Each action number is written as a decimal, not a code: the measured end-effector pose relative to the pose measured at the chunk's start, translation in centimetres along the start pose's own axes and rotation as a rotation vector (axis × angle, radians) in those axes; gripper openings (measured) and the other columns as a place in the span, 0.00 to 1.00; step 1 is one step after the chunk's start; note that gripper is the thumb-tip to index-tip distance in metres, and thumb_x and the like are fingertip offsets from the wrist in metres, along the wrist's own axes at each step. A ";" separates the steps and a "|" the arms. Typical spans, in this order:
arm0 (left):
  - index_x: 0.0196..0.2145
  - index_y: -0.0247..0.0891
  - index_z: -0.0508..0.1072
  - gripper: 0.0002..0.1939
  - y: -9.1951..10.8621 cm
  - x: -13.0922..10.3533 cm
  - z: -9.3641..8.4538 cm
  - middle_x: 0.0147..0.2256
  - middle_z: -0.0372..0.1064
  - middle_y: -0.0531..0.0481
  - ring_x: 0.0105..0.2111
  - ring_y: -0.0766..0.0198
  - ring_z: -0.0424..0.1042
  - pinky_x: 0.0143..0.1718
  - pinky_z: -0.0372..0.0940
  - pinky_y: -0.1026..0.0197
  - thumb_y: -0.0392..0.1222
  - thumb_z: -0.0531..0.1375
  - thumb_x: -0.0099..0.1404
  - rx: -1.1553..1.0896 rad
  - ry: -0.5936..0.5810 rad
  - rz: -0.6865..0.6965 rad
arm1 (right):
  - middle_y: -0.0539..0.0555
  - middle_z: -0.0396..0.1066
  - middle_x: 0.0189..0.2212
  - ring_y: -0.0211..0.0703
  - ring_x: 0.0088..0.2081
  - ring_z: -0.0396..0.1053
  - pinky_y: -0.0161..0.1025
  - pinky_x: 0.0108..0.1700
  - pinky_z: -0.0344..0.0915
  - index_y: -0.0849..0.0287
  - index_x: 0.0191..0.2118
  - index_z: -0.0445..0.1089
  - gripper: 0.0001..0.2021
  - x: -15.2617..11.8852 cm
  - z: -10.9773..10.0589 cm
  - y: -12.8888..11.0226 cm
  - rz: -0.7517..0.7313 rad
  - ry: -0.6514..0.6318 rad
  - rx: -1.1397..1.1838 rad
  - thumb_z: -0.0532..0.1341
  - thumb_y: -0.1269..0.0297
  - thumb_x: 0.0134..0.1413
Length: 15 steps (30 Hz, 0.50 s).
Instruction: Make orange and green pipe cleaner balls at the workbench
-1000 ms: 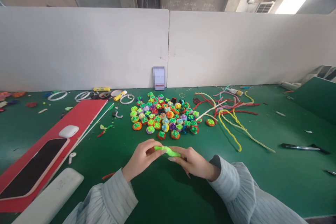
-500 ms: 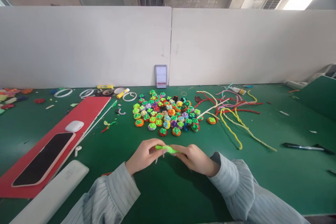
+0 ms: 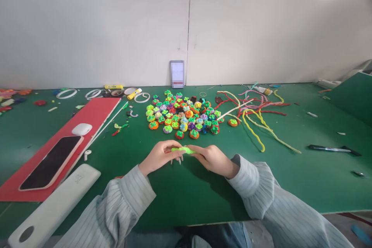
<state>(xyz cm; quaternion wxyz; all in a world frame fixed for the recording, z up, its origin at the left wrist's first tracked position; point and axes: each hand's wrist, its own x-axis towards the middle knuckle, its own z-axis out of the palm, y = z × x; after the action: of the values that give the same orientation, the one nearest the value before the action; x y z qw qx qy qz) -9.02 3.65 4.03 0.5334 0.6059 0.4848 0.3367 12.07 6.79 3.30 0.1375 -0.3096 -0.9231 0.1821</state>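
A short length of bright green pipe cleaner (image 3: 186, 149) is stretched between my two hands, above the near middle of the table. My left hand (image 3: 159, 155) pinches its left end between thumb and fingers. On the other side, my right hand (image 3: 213, 159) grips the right end, with the index finger lying along it. Just beyond my hands sits a pile of small fuzzy pompom flowers (image 3: 183, 116) in many colours, most with green tops. One orange and green piece (image 3: 233, 122) lies apart to the right of the pile.
Loose yellow, red and pink pipe cleaners (image 3: 258, 128) spread at the right, with a black pen-like tool (image 3: 331, 148) beyond. To the left are a red board (image 3: 101, 110) bearing a phone (image 3: 52, 162), an earbud case (image 3: 81, 129), and a long white device (image 3: 58, 205). Another phone (image 3: 177, 74) leans on the white partition (image 3: 95, 35).
The view has tilted down, so the table appears higher and my lap shows. My fingers have shifted slightly on the green pipe cleaner, which stays held between both hands.
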 end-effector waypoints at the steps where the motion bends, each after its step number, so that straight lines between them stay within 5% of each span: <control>1: 0.34 0.32 0.70 0.16 -0.1 0.0 0.0 0.26 0.71 0.49 0.26 0.64 0.71 0.22 0.63 0.66 0.50 0.58 0.57 0.001 0.003 -0.007 | 0.51 0.71 0.22 0.36 0.21 0.65 0.31 0.24 0.54 0.57 0.54 0.61 0.17 0.0 0.0 0.0 -0.002 0.001 -0.007 0.47 0.64 0.62; 9: 0.36 0.34 0.70 0.16 -0.4 0.2 0.2 0.23 0.68 0.53 0.24 0.66 0.68 0.29 0.64 0.64 0.50 0.55 0.60 0.035 0.077 0.005 | 0.50 0.68 0.18 0.36 0.19 0.64 0.31 0.23 0.50 0.58 0.53 0.62 0.17 0.2 0.3 0.0 0.004 0.043 -0.084 0.48 0.61 0.62; 15: 0.35 0.35 0.68 0.17 -0.3 0.2 0.2 0.21 0.61 0.55 0.20 0.69 0.62 0.22 0.59 0.66 0.52 0.51 0.62 0.148 0.025 -0.017 | 0.51 0.69 0.18 0.36 0.20 0.64 0.31 0.23 0.50 0.59 0.52 0.63 0.16 0.2 -0.2 -0.3 0.019 0.046 -0.134 0.48 0.62 0.62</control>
<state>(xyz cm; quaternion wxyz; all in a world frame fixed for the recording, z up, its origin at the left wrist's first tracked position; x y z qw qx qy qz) -8.83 3.78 3.63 0.4838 0.6354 0.5201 0.3028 11.82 6.78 3.66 0.1358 -0.3309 -0.9268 0.1141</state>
